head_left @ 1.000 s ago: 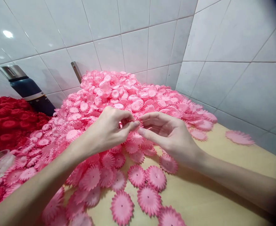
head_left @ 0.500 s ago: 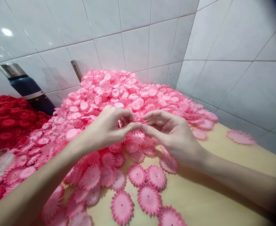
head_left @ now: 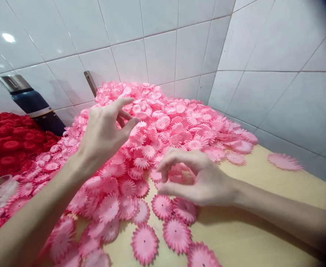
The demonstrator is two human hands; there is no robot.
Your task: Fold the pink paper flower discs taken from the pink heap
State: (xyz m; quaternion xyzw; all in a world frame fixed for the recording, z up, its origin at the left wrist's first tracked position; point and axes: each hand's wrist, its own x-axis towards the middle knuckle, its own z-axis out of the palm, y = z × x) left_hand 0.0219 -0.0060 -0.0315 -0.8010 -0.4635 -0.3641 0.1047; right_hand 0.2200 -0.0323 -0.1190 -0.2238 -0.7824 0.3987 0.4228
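The left hand (head_left: 103,135) hovers over the heap of pink scalloped petal discs (head_left: 157,122) piled into the surface's (head_left: 249,230) back corner, fingers spread, holding nothing. The right hand (head_left: 198,181) curls loosely over discs at the heap's front edge; whether it grips one is unclear.

Bright, even light from overhead; a lamp shows as a small glare spot on the tiled wall (head_left: 8,37) at upper left, and the glossy tiles carry soft reflections; shadows are faint, with a soft one under the right hand (head_left: 198,178) on the table (head_left: 263,222) and another behind the flask (head_left: 32,102); the left hand (head_left: 104,131) is slightly motion-blurred; the pink pile (head_left: 163,122) is sharp at centre; wide-angle bending curves the tile lines; the right corners darken into vignette, and the near forearms go soft.
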